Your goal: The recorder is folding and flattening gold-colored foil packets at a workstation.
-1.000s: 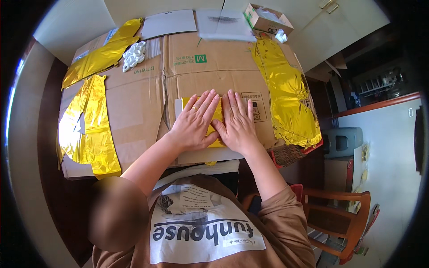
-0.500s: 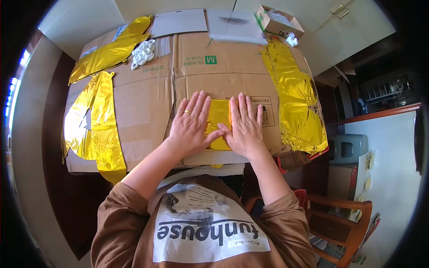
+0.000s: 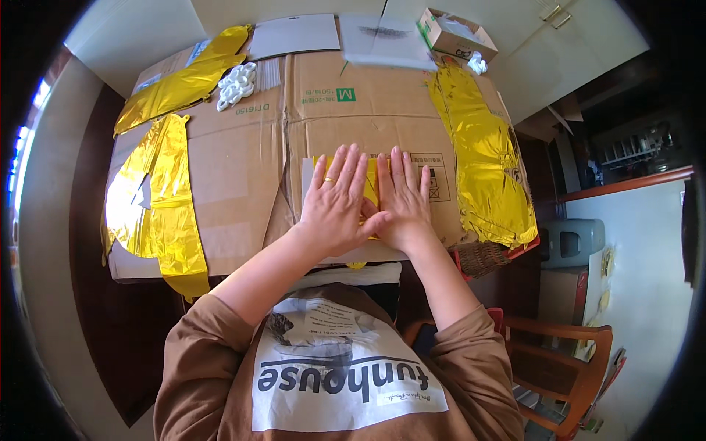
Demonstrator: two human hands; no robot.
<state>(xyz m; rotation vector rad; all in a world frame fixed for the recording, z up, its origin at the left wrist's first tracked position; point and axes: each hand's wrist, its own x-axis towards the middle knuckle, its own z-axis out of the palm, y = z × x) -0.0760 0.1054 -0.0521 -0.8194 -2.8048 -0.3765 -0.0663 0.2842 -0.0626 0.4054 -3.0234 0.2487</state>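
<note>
My left hand point(image 3: 335, 206) and my right hand point(image 3: 403, 200) lie flat side by side, fingers spread, pressing down on a small piece of gold foil point(image 3: 371, 180) on flattened brown cardboard point(image 3: 243, 169). The foil shows only between and above the fingers; most of it is hidden under my palms. A ring sits on one finger of my left hand. Neither hand grips anything.
Large crumpled gold foil sheets lie at the left point(image 3: 158, 198), upper left point(image 3: 184, 77) and right point(image 3: 485, 162) of the cardboard. A white plastic piece point(image 3: 237, 84), grey sheets point(image 3: 293, 35) and an open small box point(image 3: 456, 35) sit at the far edge. A wooden chair point(image 3: 566, 360) stands lower right.
Both hands have stayed flat on the foil piece, their fingers spread a little wider. The view has shifted slightly.
</note>
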